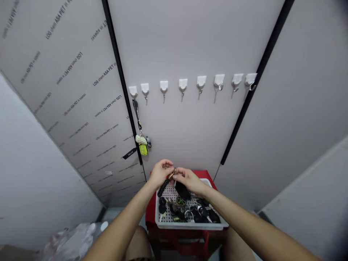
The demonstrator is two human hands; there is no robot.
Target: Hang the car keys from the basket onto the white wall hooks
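Held up between both hands, just over the far edge of the tray: a small copper-coloured metal cylinder (170,176) joined to a slim black fob (163,187). Left hand (160,174) curled around the black fob's upper end, its fingers (166,165) bent and closed toward the cylinder. Right hand (189,180) reaching in from the other side, its fingers (178,172) pressed together in a pinch on the cylinder. Exact fingertip contact partly hidden behind the hands.

Just below, a shallow white plastic tray with a perforated base (191,225) on a red surface (151,214), holding a loose heap of black key fobs, metal rings and keys (190,212). Ahead, a pale grey wall panel (174,127) with a row of eight white adhesive hooks (183,85). From the leftmost hook, a black lanyard (137,114) hanging down to a yellow-green tag (143,149), up and to the left of the hands. Low on the left, a crumpled clear plastic bag (69,241). Under the tray's near edge, the person's bare knees (138,243).
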